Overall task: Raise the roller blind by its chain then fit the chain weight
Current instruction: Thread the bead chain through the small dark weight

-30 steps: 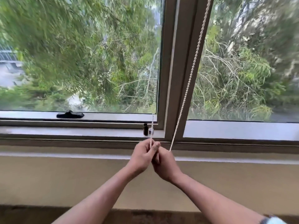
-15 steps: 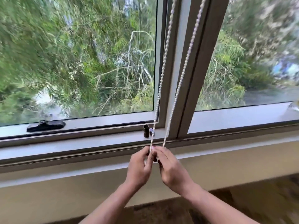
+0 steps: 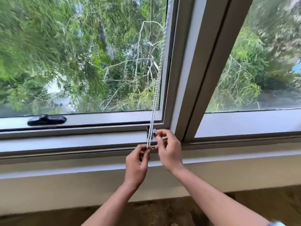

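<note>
Right hand lifting to pinch the small clear chain weight, left hand pinching the bead chain below, both strands hanging together

A: Light?
B: Bright, even daylight through the window glass above both hands; only soft shadows below them.
A: Sharpness?
B: Foliage up-left smeared by motion blur. Frame leans, wide-angle distortion.

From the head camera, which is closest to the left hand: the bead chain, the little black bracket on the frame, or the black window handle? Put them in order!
1. Bead chain: pinched in the left hand.
2. Black bracket: just above, on the frame.
3. Window handle: far off to the left.
</note>
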